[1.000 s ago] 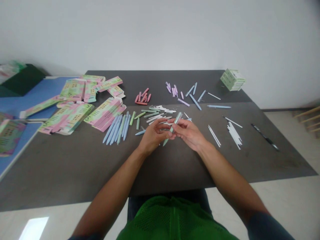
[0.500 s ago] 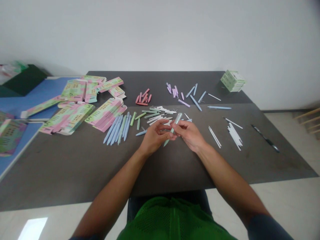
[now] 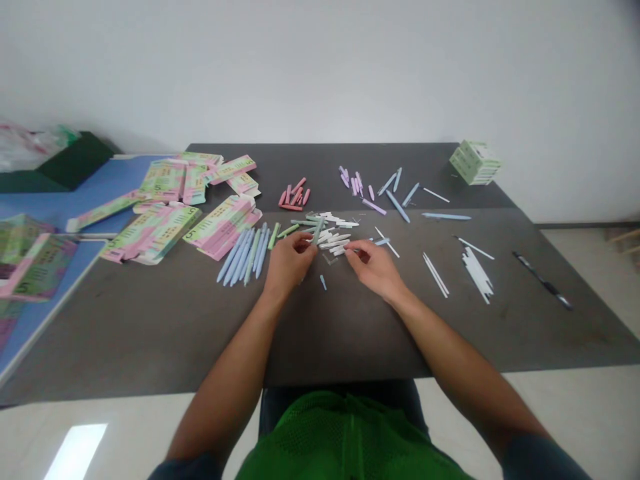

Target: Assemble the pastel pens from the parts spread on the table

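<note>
My left hand (image 3: 290, 263) is closed around a pale green pen barrel (image 3: 319, 230), which stands up tilted between thumb and fingers. My right hand (image 3: 374, 267) has its thumb and index finger close together at the right edge of a pile of white pen parts (image 3: 334, 239). Whatever lies between those fingertips is too small to tell. Just in front of the hands lies a small blue pen piece (image 3: 323, 282). Left of my left hand is a row of blue and green pens (image 3: 240, 257). Loose green barrels (image 3: 303, 223) lie behind the hands.
Pink and green cartons (image 3: 220, 223) cover the table's left side. Red pieces (image 3: 295, 195), purple pieces (image 3: 357, 183) and blue barrels (image 3: 399, 207) lie farther back. White refills (image 3: 477, 273), a black pen (image 3: 543, 280) and a green box (image 3: 474, 162) are to the right.
My hands have moved apart. The green pen went left with my left hand, while my right hand came off it and reached the white parts. The small blue piece now shows.
</note>
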`<state>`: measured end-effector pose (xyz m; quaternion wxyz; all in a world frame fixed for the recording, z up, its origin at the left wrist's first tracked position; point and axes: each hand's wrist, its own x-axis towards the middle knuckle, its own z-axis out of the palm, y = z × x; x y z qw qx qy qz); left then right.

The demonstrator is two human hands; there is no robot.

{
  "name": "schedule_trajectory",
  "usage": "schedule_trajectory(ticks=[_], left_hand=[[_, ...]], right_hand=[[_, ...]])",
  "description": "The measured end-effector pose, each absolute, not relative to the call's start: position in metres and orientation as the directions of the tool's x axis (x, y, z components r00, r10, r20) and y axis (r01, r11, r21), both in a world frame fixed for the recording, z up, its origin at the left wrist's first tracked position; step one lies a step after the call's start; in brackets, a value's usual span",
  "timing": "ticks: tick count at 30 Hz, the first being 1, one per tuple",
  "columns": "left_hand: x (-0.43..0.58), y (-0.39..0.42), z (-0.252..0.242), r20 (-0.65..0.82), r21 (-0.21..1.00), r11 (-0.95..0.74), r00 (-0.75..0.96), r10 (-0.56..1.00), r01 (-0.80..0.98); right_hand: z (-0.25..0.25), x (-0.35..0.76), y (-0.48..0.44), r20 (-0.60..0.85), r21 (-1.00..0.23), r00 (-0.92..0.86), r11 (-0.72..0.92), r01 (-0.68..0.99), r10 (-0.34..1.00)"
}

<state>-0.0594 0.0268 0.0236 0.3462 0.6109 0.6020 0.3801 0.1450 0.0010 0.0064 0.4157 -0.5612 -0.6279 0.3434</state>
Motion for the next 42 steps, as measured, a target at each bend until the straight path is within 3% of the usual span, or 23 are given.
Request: schedule_trajectory(ticks=[5,8,11,28,42], left_hand=[[-0.079,0.034,0.026,0.067,0.551,0.024,-0.073,0.995,0.834],[-0.091,0.038,0.028,0.057,0.406,0.099,-0.134,0.989,0.909],[-0.103,0.041,0.03,0.055,0.342,0.177,-0.207,0.977,0.923],[-0.131,0.048,0.019,0.108,0.292,0.36,-0.405,0.908,0.886],[-0.064,0.061,0.02,0.206,0.205,-0.122,0.079,0.975,0.971]], right_hand=[[-0.001,0.14,-0.001,0.256,-0.765,-0.136,0.286,0.577,0.957],[-0.004,0.135,-0.004,0.271,-0.729,-0.194,0.333,0.599,0.943],[-0.007,0.133,-0.004,0.278,-0.704,-0.231,0.362,0.611,0.932],[-0.014,0.143,0.003,0.307,-0.679,-0.216,0.372,0.632,0.927],[-0.005,0.148,0.004,0.29,-0.68,-0.191,0.342,0.648,0.938]])
